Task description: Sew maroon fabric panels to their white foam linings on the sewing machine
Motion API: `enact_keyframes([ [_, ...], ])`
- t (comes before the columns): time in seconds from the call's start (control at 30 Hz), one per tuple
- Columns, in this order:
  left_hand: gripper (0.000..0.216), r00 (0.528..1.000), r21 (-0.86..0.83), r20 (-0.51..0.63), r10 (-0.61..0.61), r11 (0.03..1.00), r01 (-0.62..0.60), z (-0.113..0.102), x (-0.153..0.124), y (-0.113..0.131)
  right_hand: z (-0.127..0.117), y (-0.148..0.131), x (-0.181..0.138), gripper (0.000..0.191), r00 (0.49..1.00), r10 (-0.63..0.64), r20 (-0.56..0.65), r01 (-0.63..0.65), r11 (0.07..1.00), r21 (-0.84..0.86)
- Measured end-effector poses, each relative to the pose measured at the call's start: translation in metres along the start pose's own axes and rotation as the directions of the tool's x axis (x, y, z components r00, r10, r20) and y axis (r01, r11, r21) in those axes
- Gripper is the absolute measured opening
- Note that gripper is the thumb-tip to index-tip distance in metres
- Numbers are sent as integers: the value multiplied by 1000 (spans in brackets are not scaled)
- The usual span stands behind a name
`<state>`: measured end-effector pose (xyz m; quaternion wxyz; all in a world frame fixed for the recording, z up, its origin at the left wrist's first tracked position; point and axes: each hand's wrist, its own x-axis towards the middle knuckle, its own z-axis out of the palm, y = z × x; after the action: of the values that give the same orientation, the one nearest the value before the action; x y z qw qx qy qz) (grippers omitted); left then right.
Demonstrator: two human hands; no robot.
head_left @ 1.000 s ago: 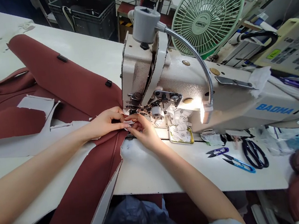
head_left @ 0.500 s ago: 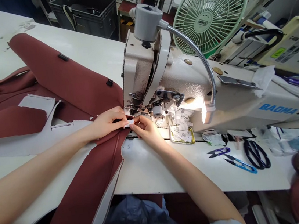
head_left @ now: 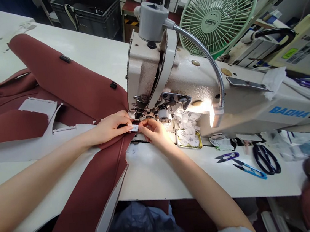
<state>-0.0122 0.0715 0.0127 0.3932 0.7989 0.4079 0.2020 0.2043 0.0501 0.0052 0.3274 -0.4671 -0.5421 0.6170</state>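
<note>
A small white label [head_left: 134, 127] with dark print lies over the maroon fabric [head_left: 100, 177], just in front of the sewing machine [head_left: 154, 70]. My left hand [head_left: 114, 127] pinches the label's left end between thumb and fingers while resting on the cloth. At its right end, the thumb and fingertips of my right hand [head_left: 154, 131] are closed on the label. The needle area sits right behind both hands and is partly hidden by machine parts. More fabric, with a pale backing, spreads to the left and hangs over the table's front edge.
A small tin tray [head_left: 188, 139] of white labels stands right of my right hand. Purple thread snips [head_left: 227, 157], blue snips [head_left: 250, 168] and black-handled scissors [head_left: 266, 159] lie on the white table [head_left: 158, 177]. A lit lamp [head_left: 215, 117] hangs by the machine; a green fan [head_left: 213, 15] stands behind.
My right hand has shifted slightly right along the label, so more of its white face and print shows between the hands. My left hand and the fabric stay in place.
</note>
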Motion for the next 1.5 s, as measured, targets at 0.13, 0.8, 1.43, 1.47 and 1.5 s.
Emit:
enact_keyframes([
  [0.13,39,1000,16,10,-1,1000,1,0,0,1,-1,1,1,30,1000,2,-4,-3,1000,-24],
  [0.8,37,961,676,-210,182,737,8,9,11,17,7,-13,22,11,960,21,-281,-225,657,-720],
  [1.43,24,932,692,-273,237,721,19,25,-2,12,18,-19,19,24,944,49,-326,-286,613,-737],
  [1.47,25,919,680,-306,248,732,29,25,-2,11,18,-19,19,24,945,38,-326,-282,602,-747],
  [1.5,26,907,675,-327,264,737,29,26,-3,11,19,-19,19,24,945,28,-326,-278,594,-755],
])
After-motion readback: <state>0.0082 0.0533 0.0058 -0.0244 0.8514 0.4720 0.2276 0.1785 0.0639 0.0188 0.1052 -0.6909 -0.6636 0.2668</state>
